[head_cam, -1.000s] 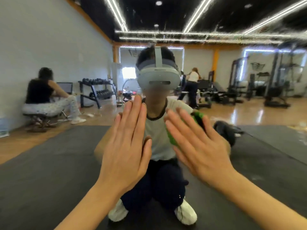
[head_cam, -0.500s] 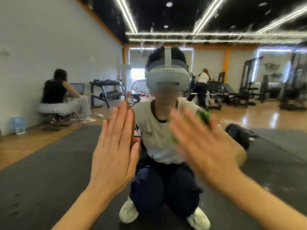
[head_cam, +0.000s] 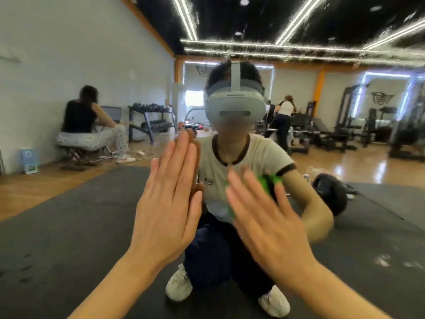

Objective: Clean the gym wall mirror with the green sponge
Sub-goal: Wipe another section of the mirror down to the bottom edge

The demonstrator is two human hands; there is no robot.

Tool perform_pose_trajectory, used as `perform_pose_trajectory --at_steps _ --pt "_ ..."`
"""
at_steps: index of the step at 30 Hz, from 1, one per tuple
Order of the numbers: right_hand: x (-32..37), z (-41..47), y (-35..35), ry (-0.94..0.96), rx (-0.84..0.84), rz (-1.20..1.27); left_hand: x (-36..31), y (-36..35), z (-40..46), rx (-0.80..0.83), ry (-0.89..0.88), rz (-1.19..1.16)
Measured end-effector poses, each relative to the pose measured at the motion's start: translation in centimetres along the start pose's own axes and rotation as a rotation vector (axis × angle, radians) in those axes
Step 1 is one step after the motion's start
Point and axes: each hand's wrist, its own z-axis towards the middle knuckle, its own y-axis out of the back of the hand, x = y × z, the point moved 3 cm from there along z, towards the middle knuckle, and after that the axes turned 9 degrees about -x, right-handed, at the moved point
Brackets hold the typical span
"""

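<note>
The gym wall mirror [head_cam: 92, 226] fills the whole view and shows my kneeling reflection. My left hand [head_cam: 167, 203] lies flat on the glass, fingers straight and together, pointing up. My right hand [head_cam: 264, 217] is spread with straight fingers and presses the green sponge [head_cam: 264, 185] against the mirror. The sponge is mostly hidden under the palm; green shows between the fingers. The right hand is motion-blurred.
Everything else is a reflection: black floor mats [head_cam: 57, 238], a seated person [head_cam: 89, 127] by the left wall, a dumbbell rack [head_cam: 151, 123], weight machines [head_cam: 368, 125] at right, another person [head_cam: 285, 118] in the back. Streaks mark the upper glass [head_cam: 299, 51].
The view has shifted, so the reflection sits further right and larger. My right hand has slid the sponge across the glass and is blurred. My left hand stays flat on the mirror.
</note>
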Motion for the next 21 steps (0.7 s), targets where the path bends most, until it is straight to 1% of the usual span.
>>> perform_pose_trajectory --at_steps 2,3,4,6,7,8,10,12,14,15,19,21 --pt "-1.7 6.4 -0.2 -0.171 -0.145 0.089 1.2 0.7 -0.1 -0.035 0.059 0.016" --pt "-2.3 9.1 -0.4 -0.196 -0.183 0.104 1.8 0.9 -0.2 -0.043 0.082 0.027" --pt "-2.9 10.8 -0.6 -0.161 -0.195 0.083 2.3 1.1 -0.2 -0.046 0.098 0.038" --pt "-4.4 10.7 -0.6 -0.018 -0.158 0.002 3.0 1.2 -0.3 -0.044 0.104 0.056" --pt "-5.5 9.4 0.0 0.012 -0.130 -0.022 3.3 1.1 -0.3 -0.043 0.102 0.063" --pt "-6.8 7.6 0.9 -0.012 -0.103 -0.034 3.4 1.0 -0.3 -0.044 0.099 0.072" --pt "-9.0 3.8 2.9 -0.188 -0.045 -0.011 3.5 0.8 -0.4 -0.048 0.098 0.082" --pt "-9.6 2.1 4.0 -0.379 -0.051 0.038 3.5 0.5 -0.4 -0.064 0.102 0.080" --pt "-7.8 3.3 3.0 -0.451 -0.100 0.005 3.5 0.4 -0.4 -0.067 0.110 0.080" --pt "-6.1 4.8 2.0 -0.437 -0.114 -0.022 3.5 0.4 -0.5 -0.066 0.111 0.076" --pt "1.8 11.8 -2.9 -0.182 -0.112 -0.015 3.6 0.7 -0.3 -0.058 0.114 0.055" --pt "3.2 13.0 -3.5 -0.043 -0.093 0.001 3.5 0.8 -0.2 -0.047 0.116 0.037"
